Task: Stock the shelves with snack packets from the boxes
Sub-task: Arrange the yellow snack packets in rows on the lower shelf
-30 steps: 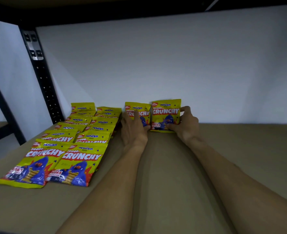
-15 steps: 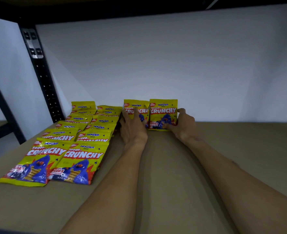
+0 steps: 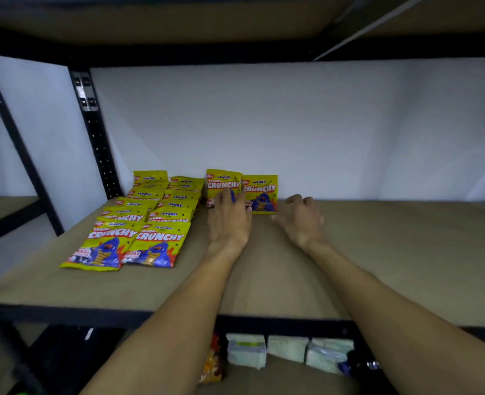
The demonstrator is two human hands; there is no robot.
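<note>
Two yellow "Crunchy" snack packets stand upright against the white back wall, the left packet touching the right packet. My left hand lies flat on the shelf board, fingers apart, with the fingertips over the lower part of the left packet. To the right of the right packet, my right hand is off it, loosely curled and holding nothing. Two overlapping rows of the same packets lie flat at the shelf's left end.
A black perforated post stands at the back left and a black rail runs along the front edge. On the shelf below are pale green packs and an orange packet.
My right hand let go of the right upright packet and drew back to the right. The view pulled back, so the shelf's front edge and the lower shelf now show.
</note>
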